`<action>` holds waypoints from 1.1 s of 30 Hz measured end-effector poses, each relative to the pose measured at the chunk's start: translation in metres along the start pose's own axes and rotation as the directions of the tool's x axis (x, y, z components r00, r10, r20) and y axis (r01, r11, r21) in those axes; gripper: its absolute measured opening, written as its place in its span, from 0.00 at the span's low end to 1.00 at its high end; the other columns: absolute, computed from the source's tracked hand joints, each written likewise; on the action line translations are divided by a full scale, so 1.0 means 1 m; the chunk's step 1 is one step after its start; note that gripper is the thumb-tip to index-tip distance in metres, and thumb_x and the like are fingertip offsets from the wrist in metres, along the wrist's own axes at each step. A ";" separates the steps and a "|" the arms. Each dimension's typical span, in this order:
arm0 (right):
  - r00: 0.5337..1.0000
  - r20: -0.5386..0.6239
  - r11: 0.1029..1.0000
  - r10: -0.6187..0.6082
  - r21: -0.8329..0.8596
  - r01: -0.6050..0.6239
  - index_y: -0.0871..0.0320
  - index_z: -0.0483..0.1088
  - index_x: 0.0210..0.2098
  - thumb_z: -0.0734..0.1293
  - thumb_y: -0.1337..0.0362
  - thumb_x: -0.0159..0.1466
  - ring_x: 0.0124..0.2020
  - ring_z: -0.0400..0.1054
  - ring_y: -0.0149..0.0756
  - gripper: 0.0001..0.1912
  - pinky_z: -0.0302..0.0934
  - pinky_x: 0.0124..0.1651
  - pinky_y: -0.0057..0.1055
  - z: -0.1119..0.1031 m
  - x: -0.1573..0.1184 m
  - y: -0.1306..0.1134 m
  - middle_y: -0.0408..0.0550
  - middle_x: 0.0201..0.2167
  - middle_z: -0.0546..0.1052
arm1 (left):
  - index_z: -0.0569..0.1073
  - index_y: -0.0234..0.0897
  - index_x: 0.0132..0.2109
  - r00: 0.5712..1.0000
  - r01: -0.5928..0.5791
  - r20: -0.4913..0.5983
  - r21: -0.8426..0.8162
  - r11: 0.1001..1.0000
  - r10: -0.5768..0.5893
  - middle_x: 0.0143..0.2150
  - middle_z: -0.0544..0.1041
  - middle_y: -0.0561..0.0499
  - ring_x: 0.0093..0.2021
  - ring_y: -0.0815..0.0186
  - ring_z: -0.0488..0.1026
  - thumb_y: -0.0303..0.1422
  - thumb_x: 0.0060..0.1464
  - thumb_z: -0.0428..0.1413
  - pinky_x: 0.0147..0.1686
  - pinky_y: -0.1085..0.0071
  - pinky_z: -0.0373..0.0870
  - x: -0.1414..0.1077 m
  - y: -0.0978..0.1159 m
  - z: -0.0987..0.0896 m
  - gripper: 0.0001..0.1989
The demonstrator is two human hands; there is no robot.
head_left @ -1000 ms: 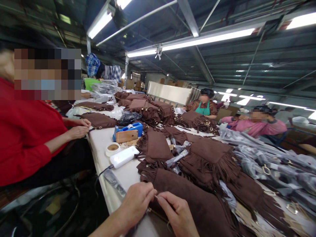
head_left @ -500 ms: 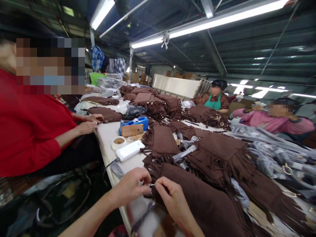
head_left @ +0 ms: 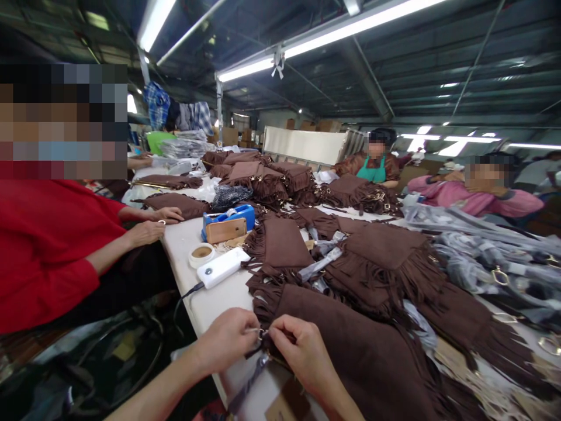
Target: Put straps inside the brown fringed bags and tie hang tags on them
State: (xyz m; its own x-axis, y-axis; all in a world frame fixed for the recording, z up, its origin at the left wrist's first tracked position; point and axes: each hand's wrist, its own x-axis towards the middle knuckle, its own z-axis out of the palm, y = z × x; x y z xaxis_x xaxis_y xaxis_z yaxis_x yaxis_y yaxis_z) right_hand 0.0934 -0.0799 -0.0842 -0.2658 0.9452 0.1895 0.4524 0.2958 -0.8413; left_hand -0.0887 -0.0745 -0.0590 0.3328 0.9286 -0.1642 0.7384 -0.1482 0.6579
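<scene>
In the head view, a metal piece (head_left: 262,335) is now shown more clearly than half a second ago, pinched between the fingertips of the left hand (head_left: 232,336) and right hand (head_left: 300,346). The nearest bag (head_left: 350,339) is laid on the tabletop (head_left: 214,305) beside them; the fingerwork seems unfinished.
</scene>
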 end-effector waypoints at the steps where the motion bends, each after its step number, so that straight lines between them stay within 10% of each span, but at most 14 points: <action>1: 1.000 -0.013 1.000 -0.006 -0.004 0.006 0.58 0.72 0.22 0.63 0.67 0.61 0.24 0.64 0.30 0.13 0.52 0.28 0.24 0.001 0.000 0.000 0.40 0.20 0.72 | 0.75 0.35 0.31 1.000 0.019 0.025 -0.091 0.996 -0.017 0.27 0.74 0.52 0.30 0.63 0.69 0.31 0.45 0.49 0.29 0.72 0.61 0.002 -0.001 0.000 0.10; 8: 0.996 -0.073 0.998 -0.048 -0.053 0.044 0.57 0.72 0.22 0.62 0.68 0.61 0.24 0.65 0.30 0.13 0.52 0.29 0.25 0.008 -0.002 0.003 0.41 0.21 0.72 | 0.72 0.34 0.32 0.994 0.094 0.097 -0.428 0.899 -0.057 0.25 0.68 0.56 0.28 0.67 0.62 0.38 0.40 0.54 0.27 0.73 0.58 0.008 -0.009 0.002 0.13; 28: 0.997 0.013 0.974 -0.077 -0.214 0.078 0.56 0.74 0.23 0.64 0.72 0.60 0.26 0.68 0.31 0.12 0.50 0.29 0.26 0.006 0.001 -0.002 0.43 0.23 0.76 | 0.64 0.38 0.26 0.964 0.192 0.245 -0.380 0.905 -0.102 0.19 0.65 0.59 0.21 0.70 0.61 0.37 0.37 0.55 0.21 0.74 0.56 0.010 -0.001 -0.022 0.09; 33: 0.996 -0.009 0.980 -0.087 -0.182 0.084 0.57 0.73 0.22 0.64 0.72 0.59 0.25 0.66 0.30 0.11 0.50 0.29 0.25 0.003 0.000 -0.006 0.43 0.22 0.75 | 0.63 0.37 0.25 0.953 0.188 0.301 -0.694 0.695 0.043 0.30 0.73 0.53 0.28 0.69 0.67 0.36 0.38 0.62 0.32 0.72 0.64 0.006 -0.004 -0.021 0.14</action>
State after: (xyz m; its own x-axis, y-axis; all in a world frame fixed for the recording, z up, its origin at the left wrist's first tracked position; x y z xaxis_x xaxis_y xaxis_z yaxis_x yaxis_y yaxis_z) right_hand 0.0880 -0.0818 -0.0807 -0.2965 0.9171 0.2666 0.5760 0.3944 -0.7160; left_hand -0.1020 -0.0615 -0.0469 0.5257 0.7757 -0.3493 0.1691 0.3072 0.9365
